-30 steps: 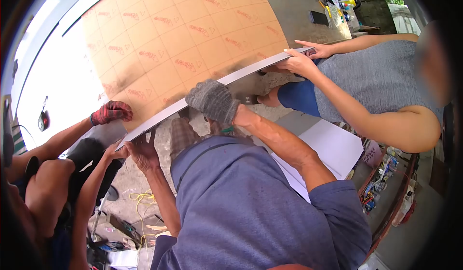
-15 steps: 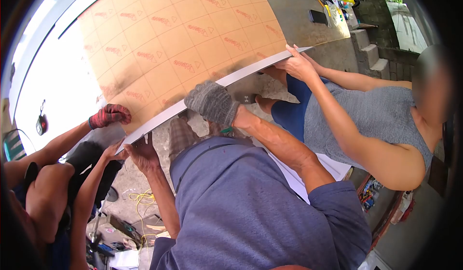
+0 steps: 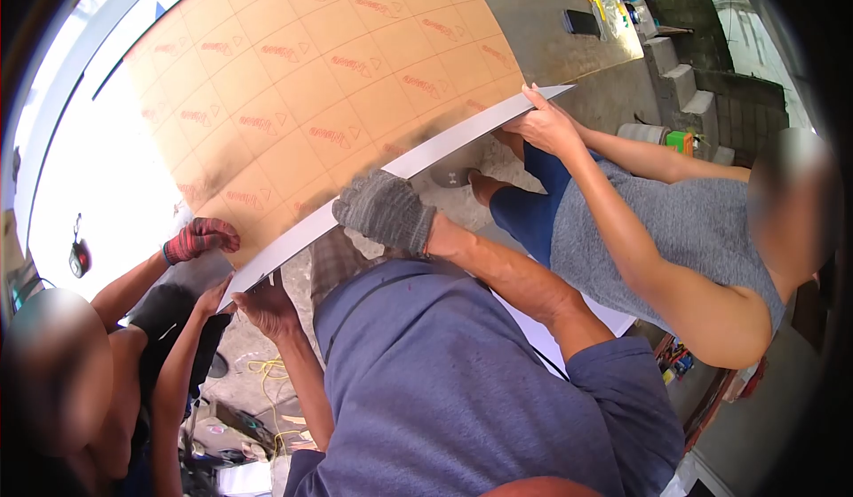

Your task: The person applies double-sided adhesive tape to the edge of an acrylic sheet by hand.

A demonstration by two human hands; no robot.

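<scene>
A long pale grey strip (image 3: 458, 139) runs slantwise along the near edge of a large tan sheet (image 3: 302, 79) printed with red lettering and grid lines. My left hand (image 3: 271, 309) is bare and closed around the strip's lower left end, some fingers hidden beneath it. In a dark grey knit glove, my right hand (image 3: 384, 213) grips the strip near its middle, with its fingers curled at the edge. A co-worker's bare hands (image 3: 549, 126) support the far right end. At the left, another person's red-gloved hand (image 3: 203, 239) rests on the sheet's corner, and a bare hand (image 3: 211, 300) touches the strip's end.
Co-workers stand close on both sides of me. Below left, a yellow cord (image 3: 271, 377) and assorted tools lie on the floor. A dark phone-like object (image 3: 582, 23) and bottles sit on the grey surface at upper right, near concrete steps (image 3: 684, 84).
My view has shifted slightly, and the left co-worker's head has come into sight. My hands keep their hold on the strip, with little movement.
</scene>
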